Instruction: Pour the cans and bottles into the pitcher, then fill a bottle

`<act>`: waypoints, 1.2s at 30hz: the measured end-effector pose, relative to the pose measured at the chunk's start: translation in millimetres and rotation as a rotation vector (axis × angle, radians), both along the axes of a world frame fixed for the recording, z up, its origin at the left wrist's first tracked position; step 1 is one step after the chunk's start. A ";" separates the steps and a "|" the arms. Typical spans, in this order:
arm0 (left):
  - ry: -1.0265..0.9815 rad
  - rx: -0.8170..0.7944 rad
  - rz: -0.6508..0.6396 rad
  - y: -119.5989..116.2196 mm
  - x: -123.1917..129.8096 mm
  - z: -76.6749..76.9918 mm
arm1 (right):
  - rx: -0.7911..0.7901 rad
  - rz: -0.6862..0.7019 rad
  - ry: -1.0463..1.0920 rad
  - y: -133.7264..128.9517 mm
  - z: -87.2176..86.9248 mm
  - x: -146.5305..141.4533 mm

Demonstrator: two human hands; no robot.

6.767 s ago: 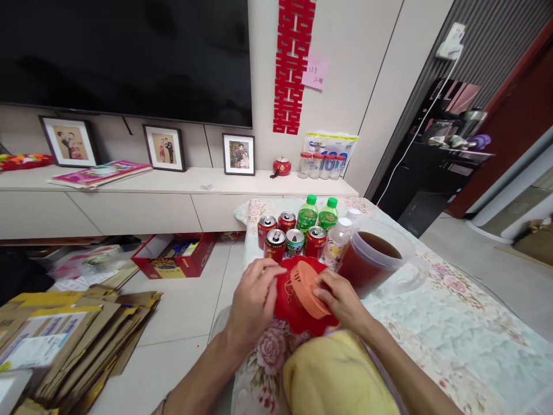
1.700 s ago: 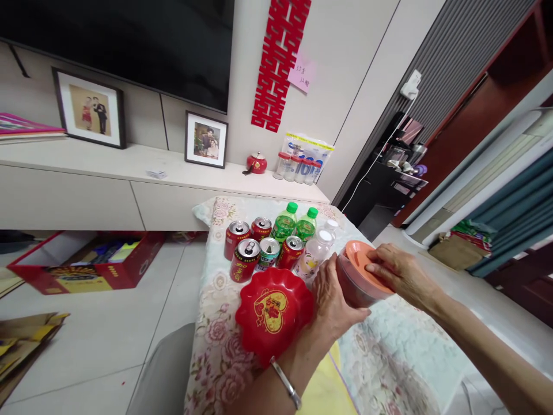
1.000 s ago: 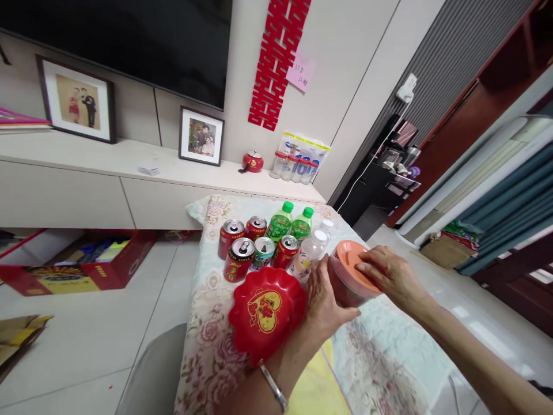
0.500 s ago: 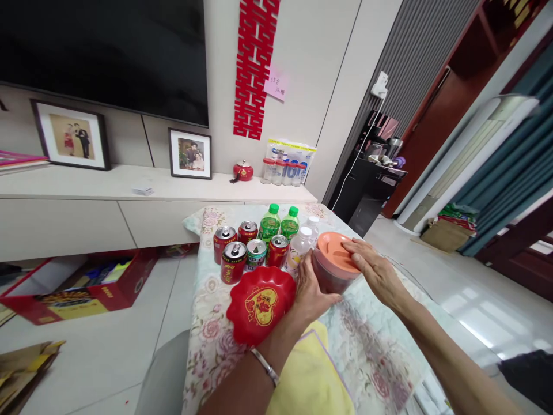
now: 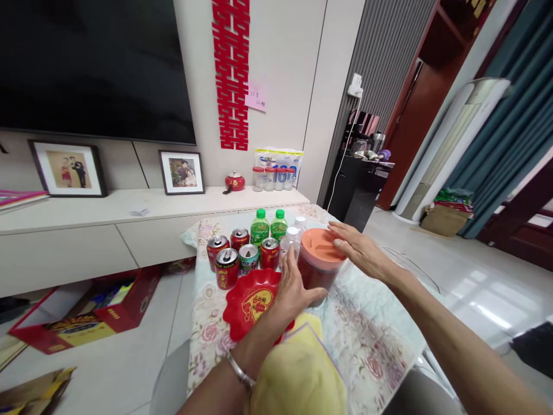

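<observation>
A jar with an orange lid (image 5: 324,246) and a dark reddish body (image 5: 316,275) stands upright on the flowered tablecloth (image 5: 367,334). My left hand (image 5: 297,288) is at its left front side, thumb and fingers spread; whether it touches the jar I cannot tell. Stretched out flat, my right hand (image 5: 356,249) has its fingertips at the lid's right edge. Beneath my left wrist lies a red scalloped plate (image 5: 242,305), partly covered. Close by on the left are a clear bottle with a white cap (image 5: 292,231) and a red can (image 5: 270,253).
More cans (image 5: 227,268) and two green-capped bottles (image 5: 260,229) stand behind the plate. A yellow cloth (image 5: 302,369) lies at the table's near side. Beyond is a white cabinet (image 5: 173,207) with picture frames; a red box (image 5: 90,311) sits on the floor.
The jar has gone from tilted between my hands to upright on the table. My left hand's grip has loosened from it. The whole view has shifted slightly.
</observation>
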State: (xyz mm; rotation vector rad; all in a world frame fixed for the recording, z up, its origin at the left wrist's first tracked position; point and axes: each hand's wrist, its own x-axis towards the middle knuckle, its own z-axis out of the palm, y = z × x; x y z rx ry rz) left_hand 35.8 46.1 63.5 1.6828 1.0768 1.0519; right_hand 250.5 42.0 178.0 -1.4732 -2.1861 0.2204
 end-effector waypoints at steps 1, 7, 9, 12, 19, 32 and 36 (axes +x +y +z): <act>0.013 0.014 0.005 -4.4 -3.1 1.6 | 0.018 0.016 -0.024 1.5 1.1 -4.5; 0.099 0.076 0.002 -33.0 -11.1 2.1 | 0.027 0.088 -0.303 -0.7 -10.0 -40.2; 0.110 0.093 0.000 -43.0 -16.0 1.3 | 0.041 0.092 -0.362 -3.9 -14.4 -47.1; 0.146 0.126 -0.004 -59.2 -28.6 -3.2 | 0.081 0.080 -0.403 -5.4 -17.8 -49.2; 0.235 0.304 0.015 -100.8 -57.8 -38.0 | 0.251 0.081 -0.384 -7.4 -25.1 -40.4; 0.171 0.434 0.018 -131.2 -85.1 -88.3 | 0.263 0.261 0.411 -130.0 -165.7 -122.0; 0.128 0.466 0.039 -128.6 -84.8 -86.5 | -0.013 0.128 0.611 -118.8 -190.5 -116.1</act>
